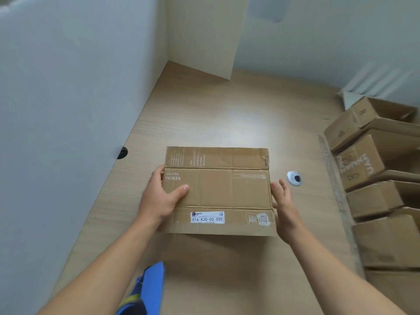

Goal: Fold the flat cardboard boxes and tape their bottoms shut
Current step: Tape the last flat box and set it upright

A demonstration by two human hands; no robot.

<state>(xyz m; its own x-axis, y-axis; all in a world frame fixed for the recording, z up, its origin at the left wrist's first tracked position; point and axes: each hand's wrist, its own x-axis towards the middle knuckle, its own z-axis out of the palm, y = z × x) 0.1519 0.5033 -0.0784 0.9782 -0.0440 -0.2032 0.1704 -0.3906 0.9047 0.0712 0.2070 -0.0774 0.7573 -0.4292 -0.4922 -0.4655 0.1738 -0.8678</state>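
Your left hand (161, 198) in a grip on the flat box (218, 189), your right hand (283, 201) straight-fingered beside it.

The flat cardboard box (218, 189) in front of me has "KEMAI" printed upside down near its left edge. A white sticker (207, 217) on its near flap reads "516 K20-00 030" (the small print above is too fine to read). Right of it are pale Chinese characters (258, 219), one like "回". The white lettering on the stacked boxes (359, 164) is too blurred to read.
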